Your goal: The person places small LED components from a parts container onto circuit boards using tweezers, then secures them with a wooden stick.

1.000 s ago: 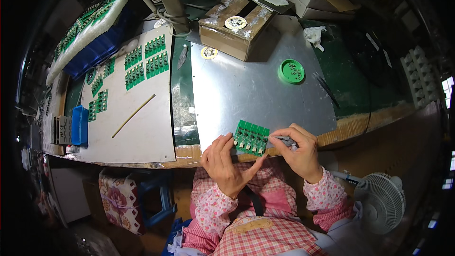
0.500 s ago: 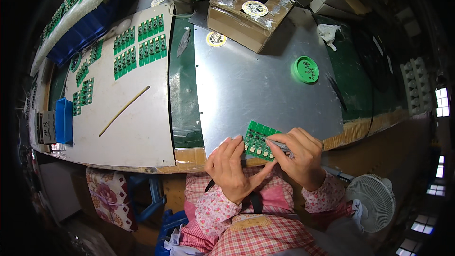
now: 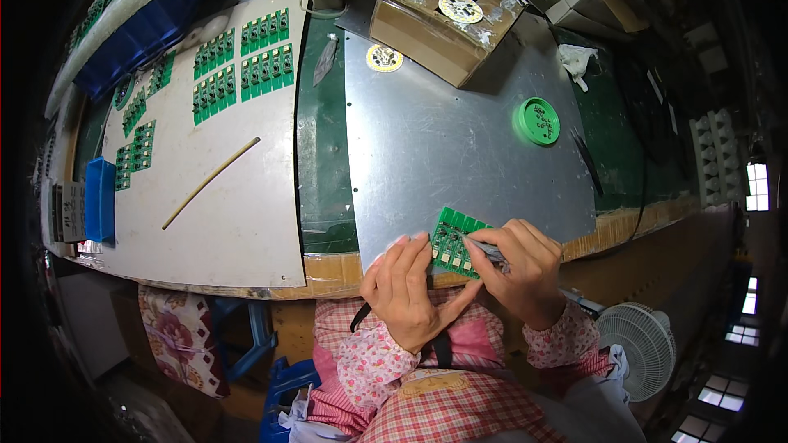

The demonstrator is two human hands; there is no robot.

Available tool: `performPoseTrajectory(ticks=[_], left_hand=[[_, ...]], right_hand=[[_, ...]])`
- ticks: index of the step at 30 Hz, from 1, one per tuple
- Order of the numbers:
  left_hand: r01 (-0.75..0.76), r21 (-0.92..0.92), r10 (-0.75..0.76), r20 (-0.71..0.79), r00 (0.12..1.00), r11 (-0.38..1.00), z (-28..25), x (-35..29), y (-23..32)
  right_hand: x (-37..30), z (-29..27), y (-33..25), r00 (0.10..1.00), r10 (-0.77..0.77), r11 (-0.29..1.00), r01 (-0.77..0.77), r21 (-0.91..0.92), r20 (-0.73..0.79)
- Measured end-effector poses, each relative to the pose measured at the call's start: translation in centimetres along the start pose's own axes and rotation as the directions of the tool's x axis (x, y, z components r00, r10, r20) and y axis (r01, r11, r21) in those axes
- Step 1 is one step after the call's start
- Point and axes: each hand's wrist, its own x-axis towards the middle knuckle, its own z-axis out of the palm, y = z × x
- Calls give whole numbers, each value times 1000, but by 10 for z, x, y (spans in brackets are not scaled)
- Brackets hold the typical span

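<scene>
A green circuit board (image 3: 456, 239) with rows of small black and white parts lies tilted at the near edge of the metal sheet. My left hand (image 3: 405, 295) grips it, fingers along its left side and thumb at its lower edge. Over the board's right side, my right hand (image 3: 525, 271) pinches a grey, crumpled, bag-like thing (image 3: 491, 253), its tip close to the parts. The fingers hide most of that thing. A similar grey pointed bag (image 3: 326, 59) rests on the green strip between the white board and the metal sheet.
Several green circuit boards (image 3: 267, 68) and a thin stick (image 3: 211, 183) lie on the white board (image 3: 246, 238). A blue box (image 3: 100, 201) stands at left. On the metal sheet (image 3: 410, 156) are a green round dish (image 3: 539, 121) with small parts, a cardboard box (image 3: 427, 37) and a round panel (image 3: 384, 57).
The view has shifted slightly, so the table contents appear a little displaced. Both hands keep their hold; the board and the grey thing stay nearly as they were.
</scene>
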Motion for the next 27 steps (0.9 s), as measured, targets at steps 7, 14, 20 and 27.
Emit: performPoseTrajectory(ticks=[7,14,20,27], left_hand=[[5,-4,-5,-20,1000,1000,2,1,0],[11,-11,-12,-27,1000,1000,1,1,0],[6,-19,-7,-21,1000,1000,0,1,0],[14,-17,-14,-28,1000,1000,0,2,2]], right_hand=[[3,-2,0,1000,2,1000,-2,-13,16],[6,-4,-4,999,32,999,-32,14,21],[9,-4,-5,999,39,999,-39,7,13],[11,-8,-5,999,24,999,-22,-26,46]])
